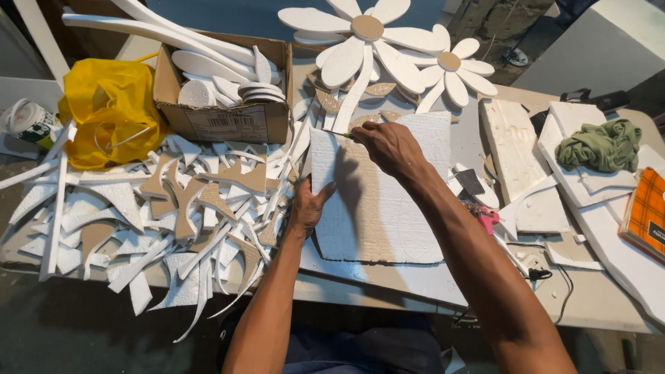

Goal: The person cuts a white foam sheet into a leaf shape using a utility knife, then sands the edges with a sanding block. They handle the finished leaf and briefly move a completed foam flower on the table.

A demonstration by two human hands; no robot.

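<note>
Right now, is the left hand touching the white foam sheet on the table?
Touching. The head view shows the left hand pressed against the left edge of the white foam sheet, thumb lying on its surface.

Both bare forearms are reaching forward; the left hand [307, 206] is pressing flat, fingers spread, the right hand [388, 147] is pinching in a closed grip.

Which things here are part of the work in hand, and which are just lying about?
In use:
- white foam sheet
- left hand steadying its edge
- right hand with a small tool at its top edge

Lying about:
- foam offcuts
- cardboard box
- yellow bag
- foam flowers
- green cloth
</note>
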